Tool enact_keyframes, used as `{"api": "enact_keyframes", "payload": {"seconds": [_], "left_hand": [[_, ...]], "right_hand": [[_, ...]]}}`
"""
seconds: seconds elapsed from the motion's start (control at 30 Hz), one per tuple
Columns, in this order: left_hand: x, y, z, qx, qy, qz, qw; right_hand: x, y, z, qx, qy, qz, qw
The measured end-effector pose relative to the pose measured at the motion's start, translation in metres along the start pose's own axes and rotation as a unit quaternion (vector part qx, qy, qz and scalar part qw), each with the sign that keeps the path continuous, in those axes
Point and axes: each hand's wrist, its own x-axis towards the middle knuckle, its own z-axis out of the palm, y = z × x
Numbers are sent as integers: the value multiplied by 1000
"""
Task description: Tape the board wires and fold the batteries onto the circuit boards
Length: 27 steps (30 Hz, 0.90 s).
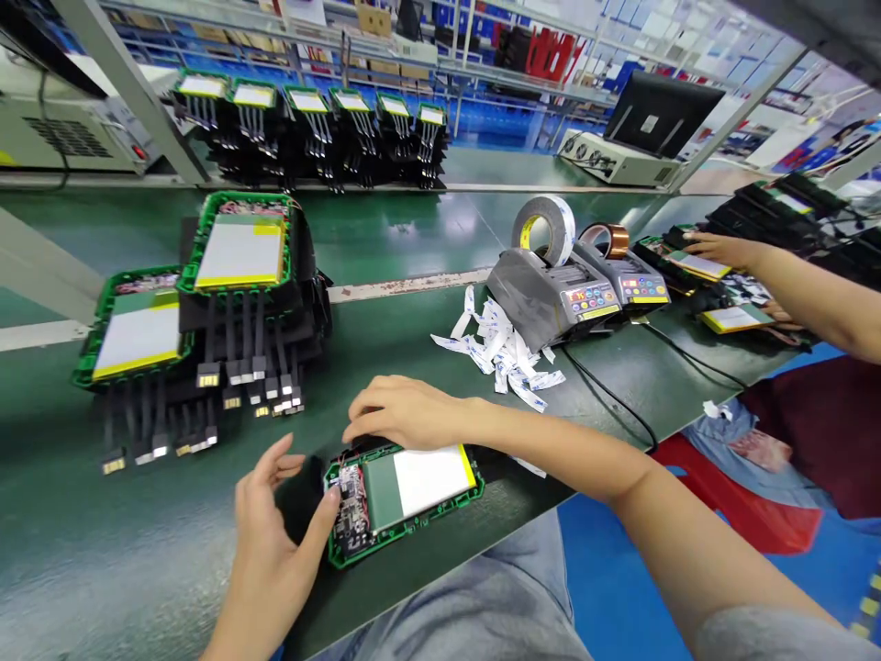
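Observation:
An opened power bank [428, 479] with a green frame, a white battery pouch with a yellow edge and a circuit board [352, 514] at its left end lies on the green bench before me. My left hand [275, 542] is around its left end, thumb on the board's edge, fingers beyond a black part. My right hand [406, 413] reaches over the far edge with bent fingers; what lies under its fingertips is mostly hidden. Left of my hands, similar units [240, 248] are stacked, with short black cables [240, 344] hanging from them.
Two grey tape dispensers [551, 294] carry a white tape roll [547, 225] and an amber tape roll [609, 240]. Used liner strips [499, 340] lie in front. At right, a co-worker's arm [826, 289] reaches over similar units. More units [309, 115] line the back shelf.

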Motion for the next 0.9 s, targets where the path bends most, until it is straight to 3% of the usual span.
{"api": "enact_keyframes", "payload": {"seconds": [0.1, 0.17, 0.23, 0.37, 0.47, 0.53, 0.73, 0.9], "left_hand": [[12, 5, -4, 4, -51, -13, 999], [21, 11, -3, 33, -80, 19, 996], [30, 18, 1, 76, -88, 89, 989], [37, 29, 8, 137, -51, 253, 956], [34, 29, 8, 145, -29, 294, 944], [31, 24, 7, 148, -23, 315, 937], [26, 10, 7, 195, -34, 368, 908], [25, 13, 6, 208, -44, 357, 910]], "right_hand": [[23, 9, 0, -45, -46, -46, 997], [24, 8, -4, -68, -41, -51, 996], [16, 2, -8, -76, -7, -48, 996], [-13, -12, 1, -79, 98, -30, 992], [-35, -19, 19, -75, 175, 11, 982], [-44, -21, 30, -79, 192, 47, 977], [-49, -25, 33, -109, 137, 56, 983], [-47, -26, 25, -99, 81, 57, 990]]}}
